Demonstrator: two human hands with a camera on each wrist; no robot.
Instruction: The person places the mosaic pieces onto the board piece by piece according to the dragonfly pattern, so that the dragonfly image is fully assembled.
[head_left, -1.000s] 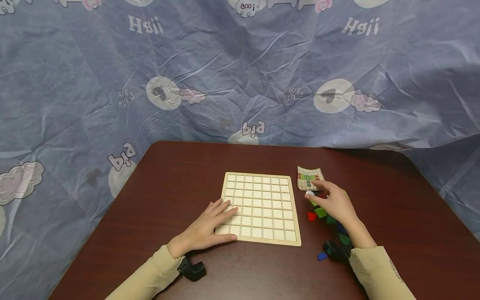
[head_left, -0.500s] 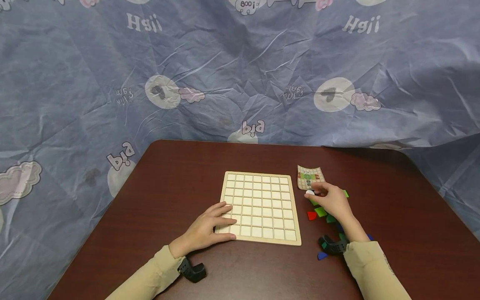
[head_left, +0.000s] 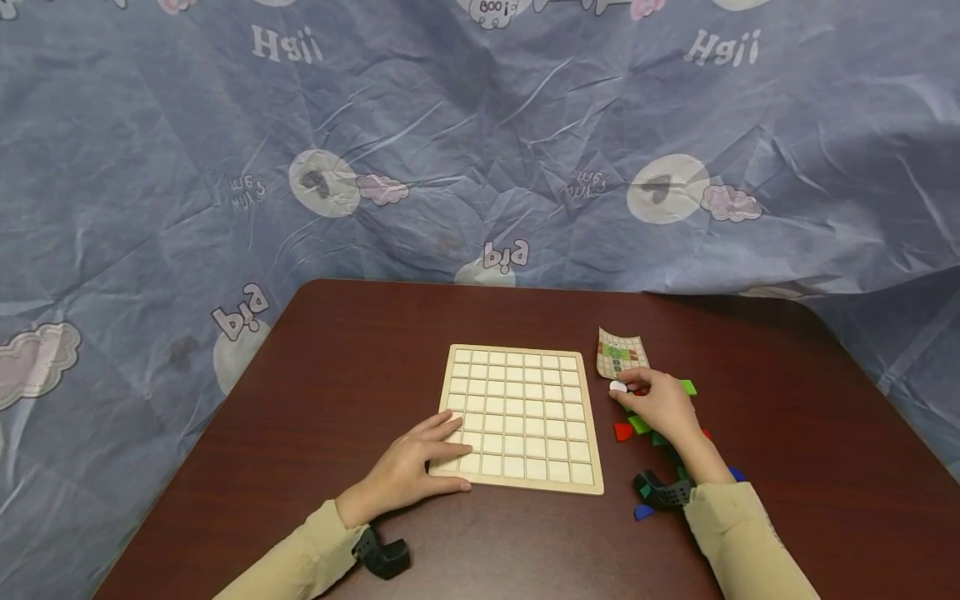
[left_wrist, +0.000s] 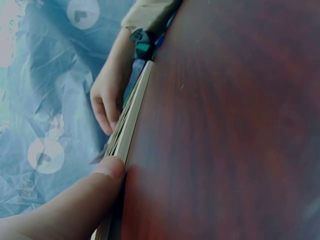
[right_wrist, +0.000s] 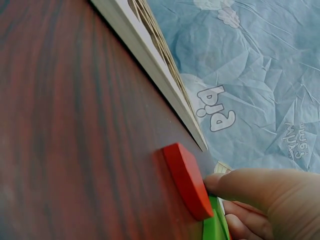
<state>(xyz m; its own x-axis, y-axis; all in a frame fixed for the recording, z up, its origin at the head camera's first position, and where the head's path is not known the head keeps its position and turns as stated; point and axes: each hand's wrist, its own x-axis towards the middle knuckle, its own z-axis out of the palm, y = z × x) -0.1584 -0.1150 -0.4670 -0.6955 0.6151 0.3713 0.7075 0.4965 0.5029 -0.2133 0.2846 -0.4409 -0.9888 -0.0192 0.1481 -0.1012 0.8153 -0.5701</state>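
Observation:
A pale wooden grid board (head_left: 525,392) lies flat on the table. My left hand (head_left: 405,467) rests on its near left corner, fingers spread, and in the left wrist view the thumb (left_wrist: 95,192) touches the board's edge. Right of the board, my right hand (head_left: 666,410) pinches a small white round piece (head_left: 617,387) between thumb and fingertips. Red, green and blue pieces lie under and around that hand, partly hidden by it. Among them are a red piece (head_left: 623,432) and a light green piece (head_left: 639,424).
A curled picture card (head_left: 621,354) with a green figure on a grid lies just behind the right hand. Near the right wrist sits a blue piece (head_left: 643,512). Patterned blue cloth (head_left: 480,167) hangs behind the dark red-brown table (head_left: 360,358).
My right thumb and fingertips have closed in on the white round piece. The card has shifted very slightly. My left hand has slid a little toward me along the board's corner.

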